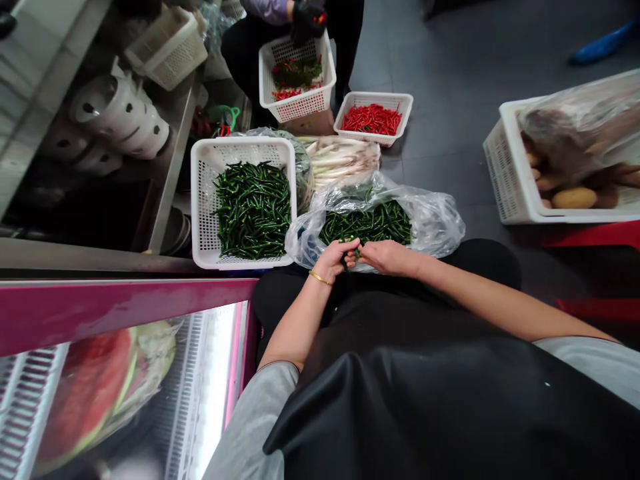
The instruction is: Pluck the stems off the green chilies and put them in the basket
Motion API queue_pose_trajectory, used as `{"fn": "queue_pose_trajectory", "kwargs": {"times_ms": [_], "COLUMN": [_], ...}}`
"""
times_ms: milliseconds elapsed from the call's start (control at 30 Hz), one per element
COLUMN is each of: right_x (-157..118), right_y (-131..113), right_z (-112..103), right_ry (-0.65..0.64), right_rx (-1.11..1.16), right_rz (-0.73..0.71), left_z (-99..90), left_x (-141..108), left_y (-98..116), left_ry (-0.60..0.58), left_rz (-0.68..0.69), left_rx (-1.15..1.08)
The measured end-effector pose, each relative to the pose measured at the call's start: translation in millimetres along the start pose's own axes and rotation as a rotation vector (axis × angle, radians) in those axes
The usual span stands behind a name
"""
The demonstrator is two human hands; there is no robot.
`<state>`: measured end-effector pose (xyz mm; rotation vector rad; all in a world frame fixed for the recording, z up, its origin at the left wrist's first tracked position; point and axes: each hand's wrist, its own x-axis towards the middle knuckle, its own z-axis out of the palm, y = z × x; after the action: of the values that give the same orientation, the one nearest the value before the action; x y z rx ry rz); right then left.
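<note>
The one head-worn view looks forward and steeply down from above the person's chest, so a black apron fills the lower frame. The left hand and right hand sit close to the camera, just beyond it, above a plastic bag of green chilies. The wide view reaches farther out across the floor to a co-worker's black glove at the top edge.

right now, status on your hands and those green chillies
Hands: left hand and right hand together on a green chilli. More green chillies in a clear plastic bag ahead. White plastic basket alongside, apart from the hands.
</note>
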<state>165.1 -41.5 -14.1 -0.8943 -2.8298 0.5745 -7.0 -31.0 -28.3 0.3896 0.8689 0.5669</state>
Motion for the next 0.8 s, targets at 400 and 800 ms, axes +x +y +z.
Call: {"fn": "queue_pose_trajectory", "kwargs": {"times_ms": [400,800], "right_x": [20.9,-5.5], "right_y": [68.1,-4.1], "right_z": [-25.1,0.2], "right_ry": [-0.061,0.033], "right_rx": [-0.183,0.459], "right_rz": [0.882,0.511], "left_z": [-2.3,27.2], "left_x": [-13.1,-6.4], "left_y": [24.1,-1.4], "left_ry": [0.176,0.256], "left_rz": [0.189,0.316], "left_rx": [0.041,0.232]}}
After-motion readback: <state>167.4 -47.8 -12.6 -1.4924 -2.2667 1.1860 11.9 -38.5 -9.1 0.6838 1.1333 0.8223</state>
